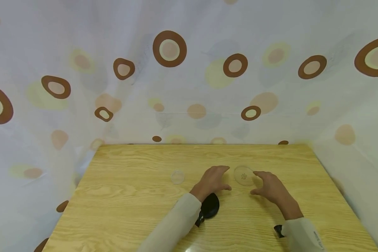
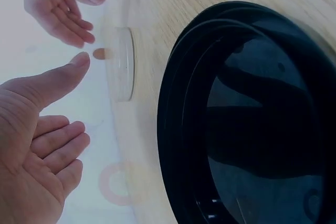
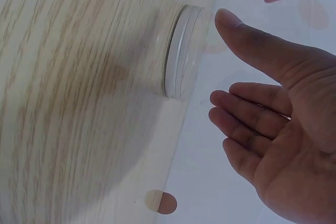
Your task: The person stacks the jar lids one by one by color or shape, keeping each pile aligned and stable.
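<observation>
A clear petri dish [image 1: 244,176] with small dark markings in its middle lies flat on the table between my hands. My left hand [image 1: 211,181] is held to its left, thumb and fingers spread apart and holding nothing. On the other side, my right hand [image 1: 271,189] is closest to the dish, its fingertips near the right rim; contact cannot be told in the head view. Seen from the right wrist, the petri dish [image 3: 177,53] appears beyond the thumb and fingers. Under my left wrist sits a round, shallow black dish [image 2: 173,114] with a glossy inside, partly covered in the head view.
A smaller clear round dish or lid [image 1: 177,177] lies left of my left hand. The wooden table [image 1: 123,203] meets a patterned white curtain [image 1: 189,84] at its back and sides. A black wrist camera [image 1: 279,231] is on my right wrist.
</observation>
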Motion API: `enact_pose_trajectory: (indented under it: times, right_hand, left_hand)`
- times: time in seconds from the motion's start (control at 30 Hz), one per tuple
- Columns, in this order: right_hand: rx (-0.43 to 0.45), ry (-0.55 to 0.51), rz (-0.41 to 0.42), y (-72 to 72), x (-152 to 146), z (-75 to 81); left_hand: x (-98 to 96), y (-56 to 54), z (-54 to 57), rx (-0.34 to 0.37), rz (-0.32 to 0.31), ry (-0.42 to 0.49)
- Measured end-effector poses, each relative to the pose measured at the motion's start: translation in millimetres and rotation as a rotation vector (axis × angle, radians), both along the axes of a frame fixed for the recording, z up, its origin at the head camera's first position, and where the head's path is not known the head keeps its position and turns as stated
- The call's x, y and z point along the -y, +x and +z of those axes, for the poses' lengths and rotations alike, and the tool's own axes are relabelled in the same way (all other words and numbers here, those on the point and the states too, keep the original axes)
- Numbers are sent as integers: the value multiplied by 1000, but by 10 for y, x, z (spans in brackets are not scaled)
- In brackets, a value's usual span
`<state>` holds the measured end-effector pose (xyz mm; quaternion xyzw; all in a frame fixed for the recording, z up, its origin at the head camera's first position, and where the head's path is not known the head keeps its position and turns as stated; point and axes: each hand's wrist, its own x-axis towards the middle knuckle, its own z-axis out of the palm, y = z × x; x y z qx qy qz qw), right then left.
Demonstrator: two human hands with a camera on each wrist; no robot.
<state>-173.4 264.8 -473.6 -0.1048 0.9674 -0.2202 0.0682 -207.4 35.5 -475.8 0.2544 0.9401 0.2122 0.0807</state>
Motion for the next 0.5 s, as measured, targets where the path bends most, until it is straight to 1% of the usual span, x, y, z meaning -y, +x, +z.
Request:
enact_pose_trajectory:
  times: [0.03, 0.17, 0.33, 0.5]
  right_hand:
    - [-4, 2, 1, -2, -8, 0]
    - [-1, 5, -14, -14, -39, 5]
    - [17, -1, -30, -46, -86, -7]
    - [15, -20, -27, -99, -126, -41]
  left_hand:
    - [-12, -7, -11, 13, 10, 0]
    - [-38, -16, -44, 8, 27, 3]
    - [-65, -11, -72, 13, 22, 32]
    - [-115, -26, -109, -5, 24, 47]
